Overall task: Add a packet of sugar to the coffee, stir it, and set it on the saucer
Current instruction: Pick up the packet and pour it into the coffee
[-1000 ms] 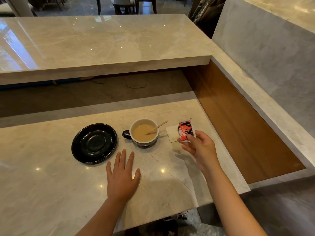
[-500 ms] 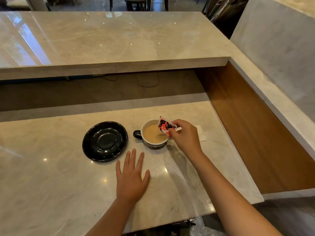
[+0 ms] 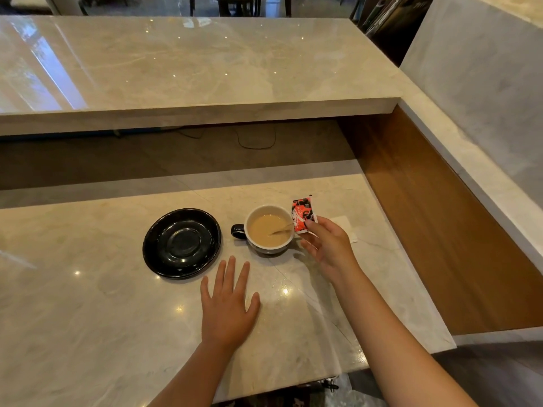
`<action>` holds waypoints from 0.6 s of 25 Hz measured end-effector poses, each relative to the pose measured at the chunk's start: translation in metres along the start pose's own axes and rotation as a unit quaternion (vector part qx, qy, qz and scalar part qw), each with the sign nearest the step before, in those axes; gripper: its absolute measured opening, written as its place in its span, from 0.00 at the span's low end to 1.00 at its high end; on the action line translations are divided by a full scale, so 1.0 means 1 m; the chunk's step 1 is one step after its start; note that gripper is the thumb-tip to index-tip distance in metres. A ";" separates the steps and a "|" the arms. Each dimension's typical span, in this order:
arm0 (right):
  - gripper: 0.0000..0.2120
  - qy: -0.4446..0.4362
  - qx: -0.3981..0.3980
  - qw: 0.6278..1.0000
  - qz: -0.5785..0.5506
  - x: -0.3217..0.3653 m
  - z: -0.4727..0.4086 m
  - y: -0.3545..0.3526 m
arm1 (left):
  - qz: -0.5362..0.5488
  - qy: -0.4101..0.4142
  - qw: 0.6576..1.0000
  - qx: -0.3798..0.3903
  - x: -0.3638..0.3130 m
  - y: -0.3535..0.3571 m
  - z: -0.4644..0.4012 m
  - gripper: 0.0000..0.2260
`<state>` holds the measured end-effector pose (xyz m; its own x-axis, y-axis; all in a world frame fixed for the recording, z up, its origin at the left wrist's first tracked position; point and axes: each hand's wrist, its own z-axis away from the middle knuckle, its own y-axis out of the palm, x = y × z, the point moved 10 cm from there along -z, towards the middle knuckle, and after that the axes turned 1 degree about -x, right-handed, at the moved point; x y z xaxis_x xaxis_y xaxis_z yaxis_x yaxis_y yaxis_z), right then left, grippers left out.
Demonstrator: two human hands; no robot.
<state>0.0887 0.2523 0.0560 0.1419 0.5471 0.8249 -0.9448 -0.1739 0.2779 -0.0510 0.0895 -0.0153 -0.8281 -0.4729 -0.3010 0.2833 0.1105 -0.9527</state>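
A cup of milky coffee [image 3: 269, 230] with a dark handle on its left stands on the marble counter. A wooden stirrer [image 3: 282, 229] leans in it toward the right. My right hand [image 3: 330, 248] pinches a red and black sugar packet [image 3: 302, 215] upright just beside the cup's right rim. An empty black saucer [image 3: 181, 243] lies to the left of the cup. My left hand [image 3: 227, 305] rests flat on the counter, fingers spread, in front of the cup and saucer.
A white napkin [image 3: 349, 229] lies right of the cup, partly behind my right hand. A raised marble ledge [image 3: 205, 110] overhangs the back, and a wood panel [image 3: 435, 230] closes the right side. The counter's front edge [image 3: 293, 386] runs close below my arms.
My right hand has drawn the packet back from over the cup and turned it upright beside the rim. The stirrer shows in the coffee again. My left hand has stayed flat.
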 end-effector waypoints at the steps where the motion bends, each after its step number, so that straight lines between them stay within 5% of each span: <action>1: 0.05 0.000 0.002 1.000 -0.011 -0.001 0.001 -0.003 | -0.001 0.000 1.000 0.000 0.000 0.000 0.000 0.29; 11: 0.07 -0.079 -0.008 0.995 -0.059 0.006 0.013 -0.042 | -0.002 0.007 1.000 -0.007 -0.002 -0.002 0.001 0.29; 15: 0.09 -0.077 -0.073 0.994 -0.014 0.004 0.018 -0.095 | -0.002 0.008 1.000 -0.002 -0.002 -0.001 0.001 0.29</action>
<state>0.1839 0.2564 0.0414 0.2008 0.4168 0.8865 -0.9712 -0.0338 0.2359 -0.0495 0.0893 -0.0136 -0.8374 -0.4588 -0.2969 0.2769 0.1122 -0.9543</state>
